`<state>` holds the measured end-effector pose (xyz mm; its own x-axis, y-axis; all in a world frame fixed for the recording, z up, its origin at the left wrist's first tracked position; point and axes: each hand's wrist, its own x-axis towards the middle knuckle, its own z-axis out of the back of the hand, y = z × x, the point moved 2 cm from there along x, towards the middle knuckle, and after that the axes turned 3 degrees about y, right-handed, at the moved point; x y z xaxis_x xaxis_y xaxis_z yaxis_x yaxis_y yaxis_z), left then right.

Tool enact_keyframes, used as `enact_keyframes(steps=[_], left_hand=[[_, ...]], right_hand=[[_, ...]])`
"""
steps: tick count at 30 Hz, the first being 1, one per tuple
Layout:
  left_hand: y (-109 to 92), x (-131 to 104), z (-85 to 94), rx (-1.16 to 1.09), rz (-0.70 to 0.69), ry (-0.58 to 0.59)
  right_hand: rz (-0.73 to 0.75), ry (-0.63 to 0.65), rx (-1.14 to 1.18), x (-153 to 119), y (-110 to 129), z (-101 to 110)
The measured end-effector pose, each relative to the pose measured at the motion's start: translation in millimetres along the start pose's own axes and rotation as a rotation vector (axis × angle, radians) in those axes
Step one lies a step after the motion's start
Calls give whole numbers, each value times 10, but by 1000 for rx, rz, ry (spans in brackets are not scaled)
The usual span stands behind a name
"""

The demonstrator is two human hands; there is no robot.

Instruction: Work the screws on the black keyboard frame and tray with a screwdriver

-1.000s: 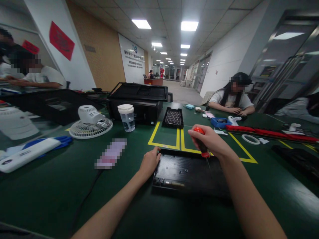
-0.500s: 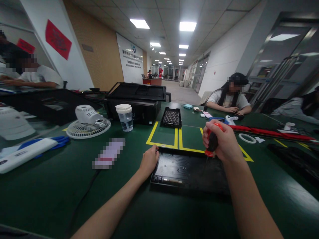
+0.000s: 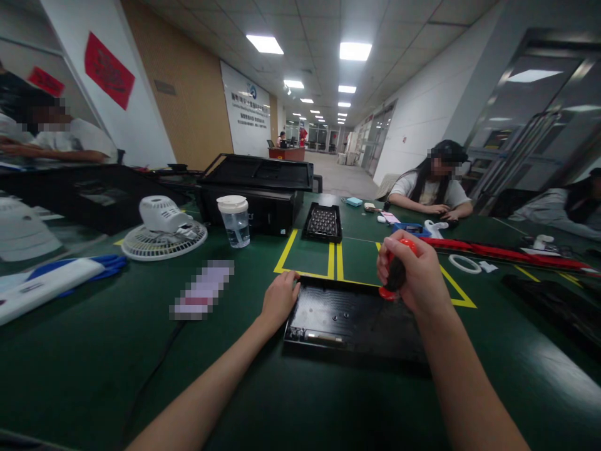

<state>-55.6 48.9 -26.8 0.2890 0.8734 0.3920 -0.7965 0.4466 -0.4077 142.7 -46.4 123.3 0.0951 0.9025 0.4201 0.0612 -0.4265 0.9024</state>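
Note:
A shallow black plastic tray-like panel with raised edges lies on the green table before me. My left hand grips its upper left corner, fingers curled over the rim. In my right hand is a screwdriver with a red and black handle, wrapped in my fist. Its thin shaft points down and to the left over the right part of the panel; whether the tip touches a screw is too dark to tell. My right hand and forearm hide the panel's right end.
Beyond the panel are yellow tape marks and a small black tray of round pieces. A lidded cup, white fan, phone and black bin stand left. To the right lies a tape roll; a person sits beyond.
My right hand and the screwdriver have shifted slightly left, and the handle leans more. My left hand stays at the panel's corner.

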Motion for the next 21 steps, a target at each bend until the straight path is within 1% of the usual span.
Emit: enact_keyframes(steps=[2, 4, 7, 9, 11, 14, 18, 21], left_hand=[[-112, -24, 76, 3, -75, -6], [-256, -62, 119, -27, -177, 46], [-475, -151, 88, -56, -360, 244], [-587, -220, 37, -38, -471, 348], [-653, -272, -8, 5, -510, 389], [-695, -313, -40, 43, -538, 396], [-705, -318, -45, 69, -586, 439], [-696, -311, -40, 112, -593, 429]], right_hand=[[6, -2, 9, -2, 14, -13], [16, -4, 13, -8, 31, -19], [13, -3, 11, -21, 45, -16], [-3, 0, 9, -30, 42, -13], [-15, 3, 7, -35, 37, -15], [-21, 4, 8, -34, 31, -23], [-26, 4, 3, -34, 28, -31], [-27, 5, -3, -43, 33, -33]])
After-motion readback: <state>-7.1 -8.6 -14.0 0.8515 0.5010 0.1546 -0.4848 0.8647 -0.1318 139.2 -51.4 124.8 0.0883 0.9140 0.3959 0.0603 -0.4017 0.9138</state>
